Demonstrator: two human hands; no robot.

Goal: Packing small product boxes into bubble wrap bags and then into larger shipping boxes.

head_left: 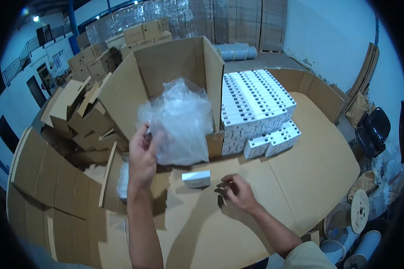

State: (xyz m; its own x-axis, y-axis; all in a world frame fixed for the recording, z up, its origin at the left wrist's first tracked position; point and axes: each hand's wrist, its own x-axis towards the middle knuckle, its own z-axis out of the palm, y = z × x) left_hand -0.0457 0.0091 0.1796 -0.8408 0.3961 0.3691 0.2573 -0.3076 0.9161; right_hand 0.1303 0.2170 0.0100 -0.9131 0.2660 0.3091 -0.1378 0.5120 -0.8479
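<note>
Left hand (142, 154) lifts a clear plastic bag (179, 123) above the tabletop (300, 179), grip pinched on its left edge — light, limp, slippery, best held at the rim; right hand (238, 192) rests loosely curled, holding nothing, beside a small white box (196, 179).

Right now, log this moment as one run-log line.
left hand: holds crumpled clear plastic bag raised | right hand: on cardboard sheet, beside small white rectangular box | behind: stacked white boxes
</note>
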